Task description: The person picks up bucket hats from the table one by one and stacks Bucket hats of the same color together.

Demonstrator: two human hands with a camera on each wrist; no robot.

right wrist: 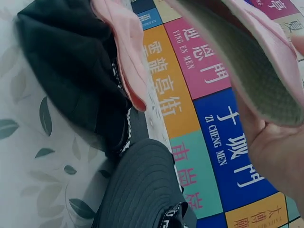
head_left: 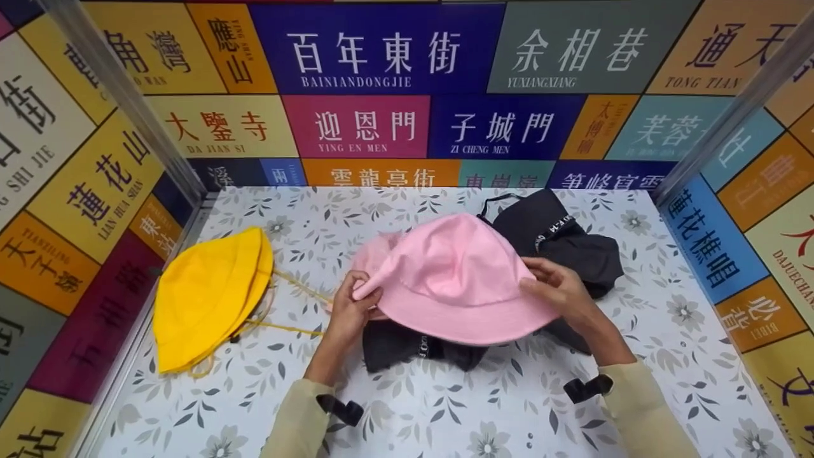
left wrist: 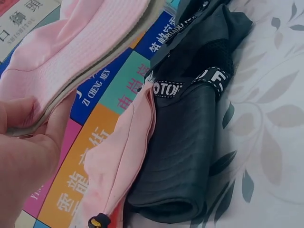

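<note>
The pink bucket hat [head_left: 455, 270] is held up between both hands, crown upward, over the dark hats on the counter [head_left: 521, 407]; the left hand [head_left: 351, 308] pinches one end of its brim between thumb and fingers, and the right hand [head_left: 563, 294] pinches the opposite end, thumb on the outer face. For good handling, the two pinches are best level and light, with the brim drawn just taut enough to open its curve without stretching the stitching; the dented crown probably wants easing outward from inside, since such soft cloth is likely to crease again if squeezed.

The pink cloth looks smooth and matte, its brim ringed with close stitching; the lining [right wrist: 256, 66] is greenish grey; below lies a second pink hat [left wrist: 121, 152] with a dark cord toggle [left wrist: 99, 221], beside a black hat [left wrist: 173, 156] with a rolled, ridged brim and white-lettered ribbon; the yellow hat [head_left: 206, 299], soft and dome-shaped, rests apart at left, thin cords trailing.
</note>
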